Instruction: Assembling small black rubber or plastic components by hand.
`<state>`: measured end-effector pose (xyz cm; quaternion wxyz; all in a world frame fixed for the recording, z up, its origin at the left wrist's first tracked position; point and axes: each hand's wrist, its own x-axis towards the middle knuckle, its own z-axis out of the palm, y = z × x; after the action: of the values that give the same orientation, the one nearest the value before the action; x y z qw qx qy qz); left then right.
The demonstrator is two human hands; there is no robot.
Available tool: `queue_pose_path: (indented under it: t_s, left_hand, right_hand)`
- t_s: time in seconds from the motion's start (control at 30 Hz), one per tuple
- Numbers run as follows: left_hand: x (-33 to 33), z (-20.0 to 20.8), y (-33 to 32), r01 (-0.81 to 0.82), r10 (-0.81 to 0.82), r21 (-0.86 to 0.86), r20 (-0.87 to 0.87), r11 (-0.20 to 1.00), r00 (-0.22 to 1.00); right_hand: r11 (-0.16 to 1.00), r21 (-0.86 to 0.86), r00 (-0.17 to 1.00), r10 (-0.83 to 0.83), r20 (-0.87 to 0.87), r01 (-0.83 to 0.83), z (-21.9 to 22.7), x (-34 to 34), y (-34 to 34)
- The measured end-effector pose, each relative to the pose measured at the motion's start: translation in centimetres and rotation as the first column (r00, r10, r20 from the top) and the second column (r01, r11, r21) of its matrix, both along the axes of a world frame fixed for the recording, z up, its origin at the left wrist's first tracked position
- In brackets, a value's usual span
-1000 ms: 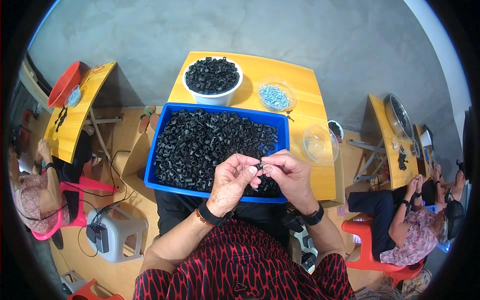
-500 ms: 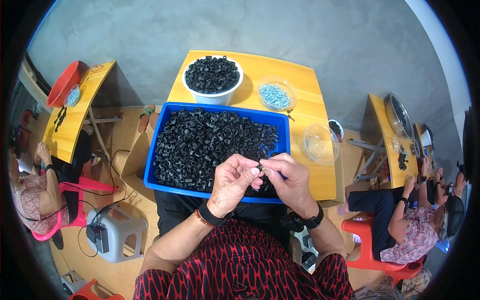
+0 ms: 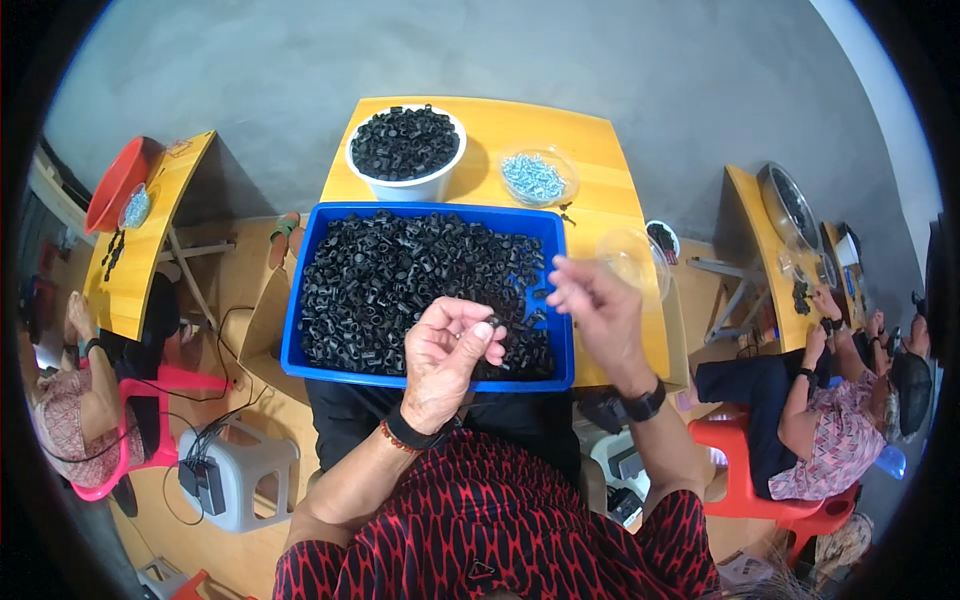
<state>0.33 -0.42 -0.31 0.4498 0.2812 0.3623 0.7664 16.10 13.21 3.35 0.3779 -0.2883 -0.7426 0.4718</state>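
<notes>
A blue tray [image 3: 296, 300] heaped with several small black plastic rings [image 3: 400, 280] lies on the yellow table [image 3: 600, 200] in front of me. My left hand [image 3: 448, 355] hovers over the tray's near edge and pinches one black ring [image 3: 492, 321] between thumb and fingertips. My right hand [image 3: 593, 300] is lifted over the tray's right rim, fingers loosely curled, apart from the left hand; whether it holds anything is too small to tell. Each wrist wears a dark band.
A white bowl [image 3: 405, 185] of black rings stands at the table's back. Beside it is a clear dish of small bluish screws [image 3: 535, 177], and another clear dish [image 3: 632, 258] at the right edge. People sit at neighbouring yellow tables left and right. A grey stool [image 3: 240, 470] stands lower left.
My hands were together over the tray's near edge working on one piece. They have separated: the right hand has lifted away to the right, and the left keeps the ring.
</notes>
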Motion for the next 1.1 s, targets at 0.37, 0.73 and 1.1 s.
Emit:
queue_pose_path:
  t_s: [0.37,0.73,1.1]
  left_hand:
    - [-2.3,-0.2,-0.5,-0.241,0.246,0.051,-0.154,0.969,0.957]
    - [-2.5,-0.1,-0.6,-0.271,0.278,0.06,-0.162,0.961,0.947]
    - [-2.4,0.0,-0.4,-0.24,0.237,-0.004,-0.148,0.971,0.96]
  right_hand:
    - [0.67,0.686,0.908,-0.044,0.417,-0.283,0.0,-0.4,2.5]
    - [0.57,0.559,0.706,0.052,0.707,-0.602,-1.0,-2.6,2.0]
    - [0.571,0.583,0.704,-0.01,0.71,-0.579,-0.6,-3.0,2.6]
